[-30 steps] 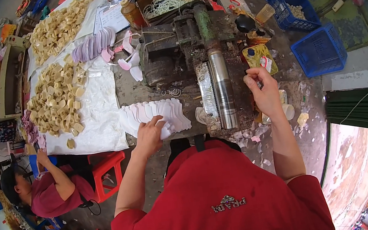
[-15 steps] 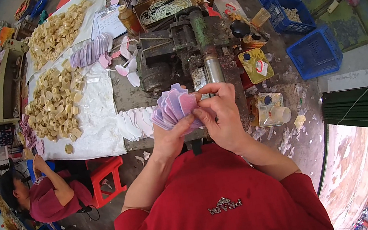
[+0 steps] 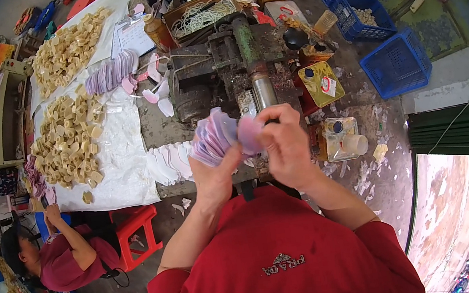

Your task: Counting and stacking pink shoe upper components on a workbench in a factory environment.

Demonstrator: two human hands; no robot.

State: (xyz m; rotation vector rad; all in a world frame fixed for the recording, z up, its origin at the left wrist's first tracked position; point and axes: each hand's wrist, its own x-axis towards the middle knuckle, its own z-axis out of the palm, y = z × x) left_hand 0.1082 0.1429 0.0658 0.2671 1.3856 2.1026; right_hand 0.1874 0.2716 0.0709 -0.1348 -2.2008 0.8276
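Observation:
In front of my chest, my left hand (image 3: 214, 180) is closed around a fanned stack of thin lilac-and-pink cut pieces (image 3: 213, 137), its thumb pressed on the near face. My right hand (image 3: 288, 151) pinches a single rounded pink piece (image 3: 249, 135) at the stack's right side, slightly blurred by motion. Whether that piece still touches the stack I cannot tell. Beyond both hands stands a green, grimy machine (image 3: 245, 43) with a shiny metal roller (image 3: 264, 91). Left of the stack, a row of overlapping whitish cut pieces (image 3: 169, 163) lies along the table edge.
Two heaps of beige blocks (image 3: 66, 140) cover a white sheet (image 3: 131, 179) on the left. More lilac pieces (image 3: 113, 72) lie fanned nearby. Containers with yellowish liquid (image 3: 321, 83) stand right of the machine, blue crates (image 3: 396, 67) farther right. A person (image 3: 67, 254) sits at lower left.
My right hand has drawn a pink piece rightward from the fanned stack. The stack in my left hand has turned a little, and the view has shifted slightly.

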